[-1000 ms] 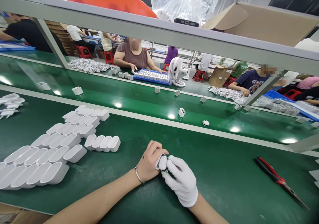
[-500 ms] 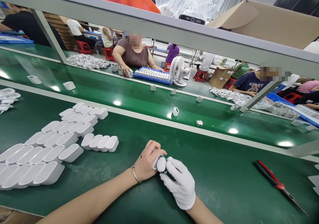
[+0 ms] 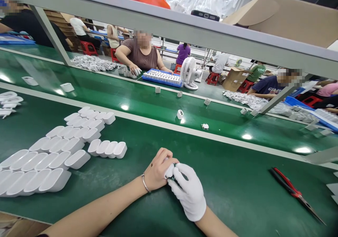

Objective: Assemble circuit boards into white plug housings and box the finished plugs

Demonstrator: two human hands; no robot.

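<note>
My bare left hand (image 3: pixel 158 169), with a bracelet at the wrist, is closed around a white plastic housing that its fingers mostly hide. My right hand (image 3: pixel 188 191), in a white glove, pinches a small white part with green circuit board edges (image 3: pixel 169 172) at the housing's mouth. How deep that part sits inside, I cannot tell. To the left of my hands stands a short row of white oval housings (image 3: pixel 107 148). Beyond it, more white housings (image 3: pixel 56 161) are lined up in rows on the green bench (image 3: pixel 237 191).
Red-and-black pliers (image 3: pixel 290 189) lie at the right. Behind a pale rail, a green conveyor (image 3: pixel 142 105) carries scattered white housings and a small white part (image 3: pixel 205 126). Across it, a co-worker (image 3: pixel 142 56) sits by a blue tray (image 3: pixel 161 78) and a fan (image 3: pixel 188 72). A shelf beam (image 3: pixel 148 24) crosses above.
The white part with the green board has gone closer against the housing, and my hands are nearer together. Pieces on the conveyor have shifted left.
</note>
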